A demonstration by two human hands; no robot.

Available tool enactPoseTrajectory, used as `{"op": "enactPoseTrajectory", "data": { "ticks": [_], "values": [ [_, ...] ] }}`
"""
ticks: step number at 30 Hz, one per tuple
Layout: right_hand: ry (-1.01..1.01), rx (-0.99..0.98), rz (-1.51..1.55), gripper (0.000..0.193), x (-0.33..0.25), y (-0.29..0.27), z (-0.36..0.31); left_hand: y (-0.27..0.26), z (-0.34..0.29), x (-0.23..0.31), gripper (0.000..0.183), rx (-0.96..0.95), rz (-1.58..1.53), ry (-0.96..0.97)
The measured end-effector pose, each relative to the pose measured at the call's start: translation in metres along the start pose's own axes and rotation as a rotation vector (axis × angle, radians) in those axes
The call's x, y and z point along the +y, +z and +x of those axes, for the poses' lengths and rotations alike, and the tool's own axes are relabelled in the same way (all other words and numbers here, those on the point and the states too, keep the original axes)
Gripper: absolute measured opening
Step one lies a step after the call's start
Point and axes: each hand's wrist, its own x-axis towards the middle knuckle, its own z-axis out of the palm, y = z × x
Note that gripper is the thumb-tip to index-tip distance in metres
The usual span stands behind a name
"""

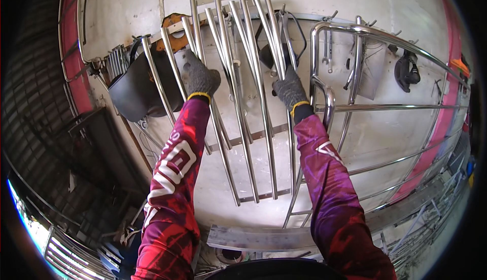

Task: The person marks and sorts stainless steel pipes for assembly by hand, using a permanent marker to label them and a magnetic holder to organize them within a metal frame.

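View: seen from above the person's head, both forearms in red and purple patterned sleeves reach up and forward to a pale concrete wall.
Metal grille: a panel of polished steel tubes (238, 77), joined by flat cross bars near the top and bottom, leans against the wall, its tubes fanning out towards the camera. It appears tilted back so that the wall carries part of its weight.
Left hand: the left hand (200, 76), in a grey knitted glove with a yellow cuff, is closed around one of the tubes on the left side of the grille, fingers wrapped round it.
Right hand: the right hand (290, 88), in a matching glove, is closed around a tube at the grille's right edge. The two grips sit wide apart and at about the same height, which looks like a way to keep the panel balanced and steady.
Railing: a larger steel railing frame (390, 106) with a curved top rail stands just to the right, also against the wall, partly behind the right forearm.
Wall items: a dark welding mask (136, 88) hangs to the left of the grille; spanners and other hand tools (328, 47) hang on hooks above the railing.
Floor: a flat steel plate (253, 238) lies at the wall's foot below the grille.
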Motion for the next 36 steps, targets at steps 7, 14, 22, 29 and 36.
{"op": "enactPoseTrajectory", "data": {
  "ticks": [7, 14, 22, 29, 36],
  "values": [
    [-0.033, 0.005, 0.146, 0.072, -0.117, -0.046, -0.045, -0.059, -0.012, -0.025, 0.093, 0.212, 0.126, 0.3],
    [0.083, -0.045, 0.197, 0.079, -0.094, -0.069, -0.043, -0.041, -0.014, 0.026, 0.099, 0.164, 0.285, 0.199],
    [0.148, 0.056, 0.287, 0.05, -0.069, -0.041, -0.073, -0.006, -0.041, 0.003, 0.082, 0.195, 0.479, 0.135],
    [-0.889, -0.279, -0.596, 0.019, -0.175, 0.109, -0.177, 0.012, -0.028, -0.115, 0.053, 0.534, 1.019, 0.418],
    [-1.322, -0.287, 0.163, 0.024, -0.326, 0.148, -0.429, -0.128, -0.302, -0.116, 0.047, 0.0, -0.016, 0.291]
  ]
}}
